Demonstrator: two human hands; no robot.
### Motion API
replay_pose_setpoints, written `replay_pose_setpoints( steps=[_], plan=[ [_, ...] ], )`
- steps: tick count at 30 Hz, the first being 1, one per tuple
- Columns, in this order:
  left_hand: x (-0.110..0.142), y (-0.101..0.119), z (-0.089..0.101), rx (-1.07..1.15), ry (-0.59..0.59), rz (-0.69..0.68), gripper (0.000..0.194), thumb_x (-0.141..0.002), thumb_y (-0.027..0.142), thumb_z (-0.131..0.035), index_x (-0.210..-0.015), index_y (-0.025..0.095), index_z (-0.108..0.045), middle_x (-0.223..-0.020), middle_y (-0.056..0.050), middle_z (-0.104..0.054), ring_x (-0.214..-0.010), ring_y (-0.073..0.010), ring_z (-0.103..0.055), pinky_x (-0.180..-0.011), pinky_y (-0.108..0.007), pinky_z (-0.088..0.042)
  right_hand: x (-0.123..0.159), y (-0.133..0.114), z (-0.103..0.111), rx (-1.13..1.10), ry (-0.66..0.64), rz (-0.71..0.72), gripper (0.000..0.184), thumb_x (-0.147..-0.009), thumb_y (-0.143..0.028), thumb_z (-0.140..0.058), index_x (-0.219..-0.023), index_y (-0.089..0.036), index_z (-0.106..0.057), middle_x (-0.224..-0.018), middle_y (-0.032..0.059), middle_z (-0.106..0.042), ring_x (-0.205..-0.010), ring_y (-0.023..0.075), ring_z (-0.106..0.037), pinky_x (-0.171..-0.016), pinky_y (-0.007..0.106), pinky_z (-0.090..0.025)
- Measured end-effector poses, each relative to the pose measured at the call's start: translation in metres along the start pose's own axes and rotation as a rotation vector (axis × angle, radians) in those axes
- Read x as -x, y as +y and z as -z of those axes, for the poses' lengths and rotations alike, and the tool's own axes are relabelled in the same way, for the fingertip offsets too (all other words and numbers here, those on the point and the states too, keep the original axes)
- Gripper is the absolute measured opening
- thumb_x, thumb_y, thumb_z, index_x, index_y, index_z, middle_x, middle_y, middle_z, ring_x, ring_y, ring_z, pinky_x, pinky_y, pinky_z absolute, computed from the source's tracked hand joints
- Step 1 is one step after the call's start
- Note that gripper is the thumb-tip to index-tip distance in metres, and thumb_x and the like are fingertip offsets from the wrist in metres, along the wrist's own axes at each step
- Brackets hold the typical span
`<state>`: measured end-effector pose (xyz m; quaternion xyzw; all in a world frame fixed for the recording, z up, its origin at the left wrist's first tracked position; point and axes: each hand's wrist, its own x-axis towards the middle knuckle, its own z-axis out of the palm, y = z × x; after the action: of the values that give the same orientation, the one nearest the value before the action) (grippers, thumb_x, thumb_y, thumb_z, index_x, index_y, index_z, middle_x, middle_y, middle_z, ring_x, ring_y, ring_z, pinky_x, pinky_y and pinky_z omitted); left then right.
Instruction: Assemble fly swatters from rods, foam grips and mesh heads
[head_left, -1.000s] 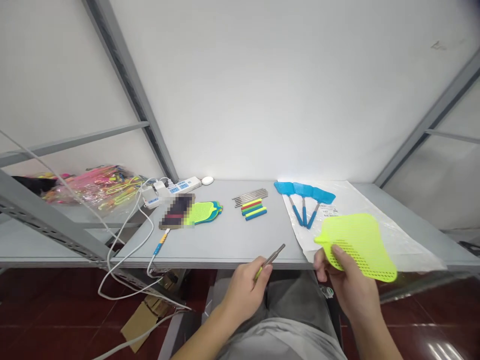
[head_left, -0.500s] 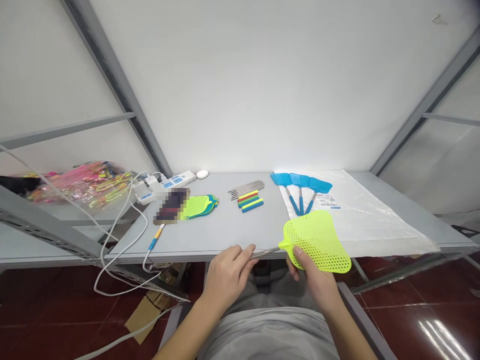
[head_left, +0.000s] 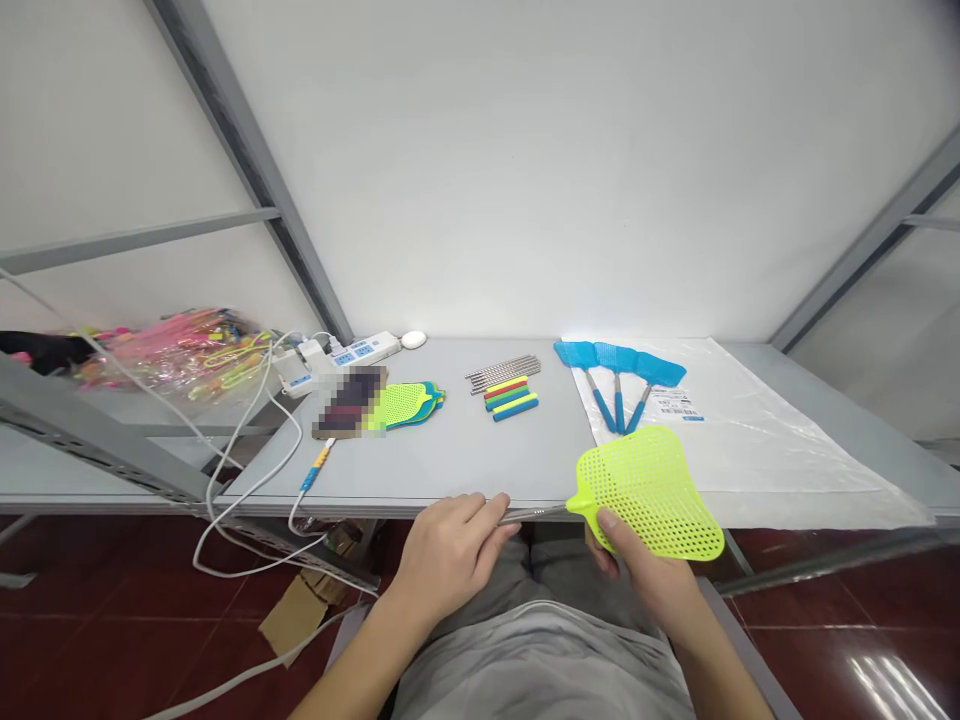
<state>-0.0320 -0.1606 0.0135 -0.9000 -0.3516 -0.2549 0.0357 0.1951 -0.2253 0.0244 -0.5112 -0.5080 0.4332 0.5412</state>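
Observation:
My right hand (head_left: 645, 565) pinches a yellow-green perforated swatter head (head_left: 649, 490) at the table's front edge. My left hand (head_left: 450, 545) is closed around a thin metal rod (head_left: 529, 514) whose tip meets the neck of that head. Further back on the grey table (head_left: 450, 460) lie three blue swatters (head_left: 619, 375) on a clear plastic sheet (head_left: 750, 440), a bundle of metal rods (head_left: 501, 368), coloured handle sleeves (head_left: 510, 397) and a stack of green and blue swatter heads (head_left: 409, 405).
A phone (head_left: 349, 402) on a charging cable lies beside the stacked heads. A white power strip (head_left: 337, 355) and cords hang off the left side. A bag of pink and yellow items (head_left: 172, 345) sits on the left shelf. Grey frame posts rise behind; cardboard lies on the floor.
My right hand brought the yellow-green head leftward and down to the rod. The rod in my left hand turned from pointing up-right to lying level, its tip now at the head's neck.

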Motion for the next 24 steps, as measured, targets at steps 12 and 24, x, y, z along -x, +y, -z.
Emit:
replay_pose_setpoints(
  steps=[12, 24],
  plan=[
    [-0.030, -0.005, 0.003, 0.055, -0.293, 0.002, 0.027, -0.102, 0.039, -0.036, -0.110, 0.023, -0.057, -0.085, -0.001, -0.067, -0.073, -0.0190, -0.066, -0.061, -0.029, -0.038, -0.012, 0.017, 0.012, -0.099, 0.059, -0.029, 0.043, -0.093, -0.047, -0.052, -0.059, -0.021, -0.046, -0.052, -0.0033, -0.041, -0.048, 0.0116, -0.040, -0.050, 0.028, -0.031],
    [-0.059, 0.003, 0.013, -0.085, -0.205, -0.147, 0.021, -0.102, 0.033, -0.038, -0.102, 0.025, -0.057, -0.074, 0.002, -0.057, -0.056, -0.0160, -0.050, -0.055, -0.029, -0.028, -0.017, 0.022, 0.014, -0.331, 0.093, -0.064, 0.039, -0.094, -0.042, -0.051, -0.063, -0.022, -0.042, -0.050, -0.0055, -0.035, -0.044, 0.0104, -0.031, -0.047, 0.030, -0.022]
  ],
)
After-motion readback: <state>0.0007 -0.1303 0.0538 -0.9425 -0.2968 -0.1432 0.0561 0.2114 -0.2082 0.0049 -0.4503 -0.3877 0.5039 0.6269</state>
